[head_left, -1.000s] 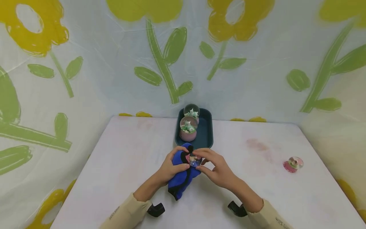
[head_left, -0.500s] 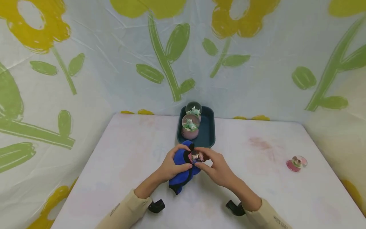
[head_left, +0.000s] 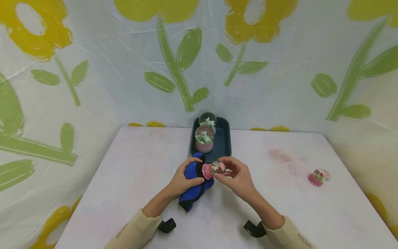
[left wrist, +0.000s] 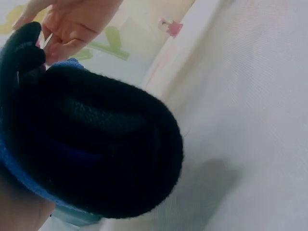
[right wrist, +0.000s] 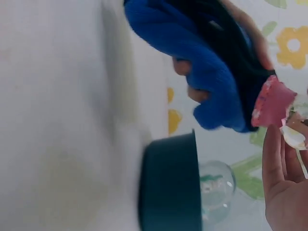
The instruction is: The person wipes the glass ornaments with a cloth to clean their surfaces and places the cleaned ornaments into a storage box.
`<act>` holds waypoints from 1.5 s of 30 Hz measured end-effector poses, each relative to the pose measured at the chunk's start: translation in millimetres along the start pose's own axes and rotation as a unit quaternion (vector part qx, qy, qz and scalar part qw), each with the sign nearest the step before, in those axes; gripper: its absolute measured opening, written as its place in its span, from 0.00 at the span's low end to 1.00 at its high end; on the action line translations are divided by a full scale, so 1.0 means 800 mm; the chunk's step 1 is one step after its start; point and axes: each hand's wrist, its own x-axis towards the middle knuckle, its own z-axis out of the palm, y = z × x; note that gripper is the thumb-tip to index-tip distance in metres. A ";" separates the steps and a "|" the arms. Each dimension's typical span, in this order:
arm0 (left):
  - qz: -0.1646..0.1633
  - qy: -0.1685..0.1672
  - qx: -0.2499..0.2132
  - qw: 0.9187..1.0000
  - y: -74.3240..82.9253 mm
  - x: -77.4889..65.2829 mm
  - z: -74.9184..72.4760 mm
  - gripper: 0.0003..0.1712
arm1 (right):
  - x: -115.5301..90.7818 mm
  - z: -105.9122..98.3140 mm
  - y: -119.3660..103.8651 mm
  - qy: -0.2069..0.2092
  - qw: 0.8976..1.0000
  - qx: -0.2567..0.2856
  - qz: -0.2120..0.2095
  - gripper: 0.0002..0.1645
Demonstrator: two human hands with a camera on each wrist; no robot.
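My left hand (head_left: 181, 181) grips a thick blue fleecy cloth (head_left: 194, 193) with black edging, bunched above the table. Against the cloth lies the pink base (head_left: 206, 171) of a small snow globe, tipped sideways with its clear ball to the right. My right hand (head_left: 237, 178) holds that ball between thumb and fingers. In the right wrist view the snow globe (right wrist: 275, 103) pokes out of the cloth (right wrist: 168, 36), its base half wrapped. The cloth's dark edging (left wrist: 101, 144) fills much of the left wrist view and hides most of the left hand.
Behind the hands stands a dark teal tray (head_left: 224, 140) with two larger snow globes, one in front (head_left: 204, 145) and one behind (head_left: 207, 120). Another small pink-based globe (head_left: 316, 177) lies at the table's right side. A flower-printed curtain (head_left: 273, 97) rises behind the table.
The small globe has turned and slid outward to the right, so more of its pink base shows. The left hand and cloth have shifted slightly left.
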 end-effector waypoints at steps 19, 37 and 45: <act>-0.028 -0.009 0.044 0.999 -0.002 -0.006 -0.015 0.29 | 0.120 -0.078 -0.001 0.040 0.982 -0.153 0.100 0.29; -0.019 -0.037 0.067 0.997 -0.002 -0.015 -0.012 0.28 | 0.204 -0.088 0.047 0.041 0.970 -0.142 0.194 0.31; -0.028 -0.039 0.065 0.997 -0.007 -0.019 -0.007 0.29 | 0.212 -0.084 0.081 0.044 0.959 -0.140 0.244 0.30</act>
